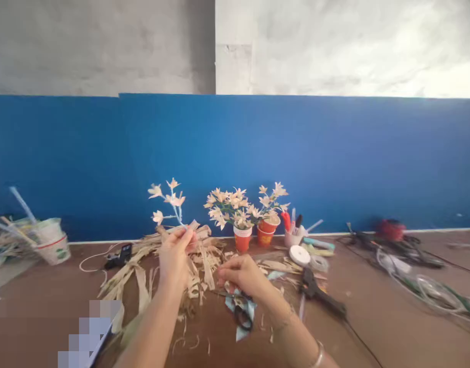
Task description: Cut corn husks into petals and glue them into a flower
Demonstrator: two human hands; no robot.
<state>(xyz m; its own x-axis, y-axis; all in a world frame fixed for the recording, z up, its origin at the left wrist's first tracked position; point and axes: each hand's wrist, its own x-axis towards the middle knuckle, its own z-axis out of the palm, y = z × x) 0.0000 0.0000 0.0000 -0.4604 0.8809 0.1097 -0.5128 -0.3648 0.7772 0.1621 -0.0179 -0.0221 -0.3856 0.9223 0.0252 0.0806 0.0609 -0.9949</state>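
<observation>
My left hand [177,250] pinches the stem of an artificial flower sprig [175,200], raised in front of the blue panel. Its pale, pointed blossoms branch off a light blue stem. Lower and to the right, my right hand [240,276] has its fingers drawn together over the table; whether something small is between them I cannot make out. Black-handled scissors [243,318] lie just below it on light blue scraps [240,335]. Dried husk strips [142,278] are heaped around and under my left hand.
Behind the hands, two red paper cups [242,240] hold similar flowers [235,204]. A glue gun [319,294], white tape roll [299,255] and pen cup [294,236] are to the right. Cables [430,296] lie far right. A white cup [52,243] stands left, near a small black device [119,256].
</observation>
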